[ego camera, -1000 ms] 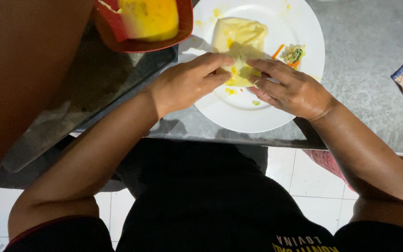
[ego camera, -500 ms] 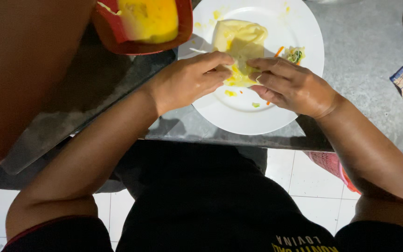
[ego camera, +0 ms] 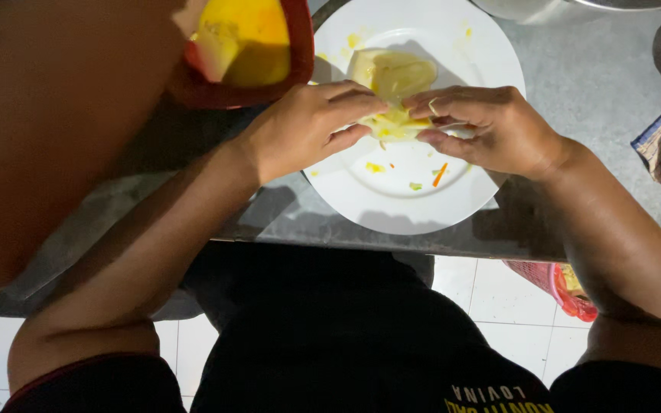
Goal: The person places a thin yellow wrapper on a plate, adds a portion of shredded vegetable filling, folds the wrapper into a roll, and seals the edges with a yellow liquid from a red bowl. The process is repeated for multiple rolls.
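While both hands pinch it from either side, left hand and right hand closed on a soft yellow wrapper over the white plate; thin, limp, likely tearable; best gripped at its folded edges; red bowl beside, on the table.

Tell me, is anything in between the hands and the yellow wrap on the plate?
Nothing visible is. The left hand and the right hand both already touch the yellow wrap, pinching it from either side over the white plate. The red bowl sits off to the left, apart from them.
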